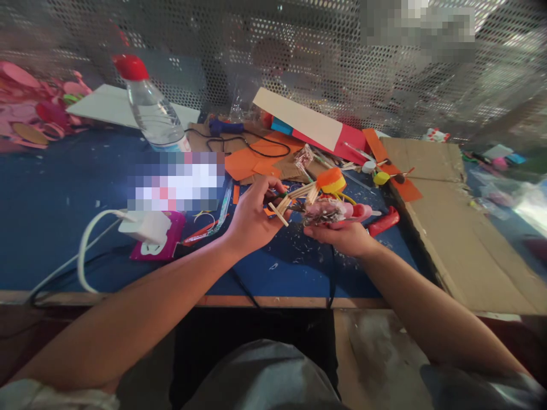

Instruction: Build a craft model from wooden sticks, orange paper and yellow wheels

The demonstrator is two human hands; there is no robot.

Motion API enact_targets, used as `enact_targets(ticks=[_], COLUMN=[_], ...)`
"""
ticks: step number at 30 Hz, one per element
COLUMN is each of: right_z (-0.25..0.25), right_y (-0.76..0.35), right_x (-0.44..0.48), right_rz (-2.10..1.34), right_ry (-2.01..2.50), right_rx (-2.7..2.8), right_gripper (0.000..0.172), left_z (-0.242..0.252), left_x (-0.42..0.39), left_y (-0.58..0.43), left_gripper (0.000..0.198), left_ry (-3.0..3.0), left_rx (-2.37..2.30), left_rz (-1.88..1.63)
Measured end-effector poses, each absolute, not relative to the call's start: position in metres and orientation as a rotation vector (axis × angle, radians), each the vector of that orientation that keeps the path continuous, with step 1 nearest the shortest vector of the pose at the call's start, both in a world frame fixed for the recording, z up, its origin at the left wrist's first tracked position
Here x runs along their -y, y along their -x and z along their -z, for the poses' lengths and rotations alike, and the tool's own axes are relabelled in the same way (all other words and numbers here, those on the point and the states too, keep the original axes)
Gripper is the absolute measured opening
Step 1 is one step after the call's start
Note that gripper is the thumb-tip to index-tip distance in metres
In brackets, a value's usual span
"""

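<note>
My left hand, fingers pinched, grips a small frame of thin wooden sticks. An orange and yellow round piece shows at the upper right end of this frame. My right hand is closed around a pink hot glue gun, its front crusted with silvery, stringy residue. The gun's tip points left, close to the sticks by my left fingers; whether they touch I cannot tell. A pale glue stick juts from its back. Just right of that hand lies a red-handled tool.
A capped water bottle stands left, behind a magenta power socket with a white charger. Orange sheets, a blue-handled tool with a black cord and coloured card lie behind. Cardboard covers the right; pink parts pile far left.
</note>
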State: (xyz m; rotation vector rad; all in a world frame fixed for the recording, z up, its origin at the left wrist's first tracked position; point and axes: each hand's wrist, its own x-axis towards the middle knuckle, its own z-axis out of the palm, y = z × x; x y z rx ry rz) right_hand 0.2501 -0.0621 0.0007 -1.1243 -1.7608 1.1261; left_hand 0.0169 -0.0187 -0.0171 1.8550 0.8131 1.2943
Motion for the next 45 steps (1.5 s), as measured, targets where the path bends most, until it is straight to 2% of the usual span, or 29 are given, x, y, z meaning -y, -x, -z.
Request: enact_targets(ticks=[9,30,45], right_z=[-0.002,0.006,0.01], right_y=[-0.248,-0.255,-0.257], right_x=[0.063,0.06,0.06], right_rz=[-1.136,-1.081,-1.075], right_ry=[1.099,1.097,1.099], right_rx=[1.741,1.785,1.765], right_gripper=[0.038,0.044,0.041], left_z=[0.015,0.017,0.016], left_x=[0.02,0.018,0.02], left_y=[-0.016,-0.016,-0.018], left_gripper=[0.035,0.035,0.032], left_ry=[-1.871,-1.883,-1.895], left_rx=[-0.818,-0.783,-0.803], left_rz=[-1.288,-1.305,-1.36])
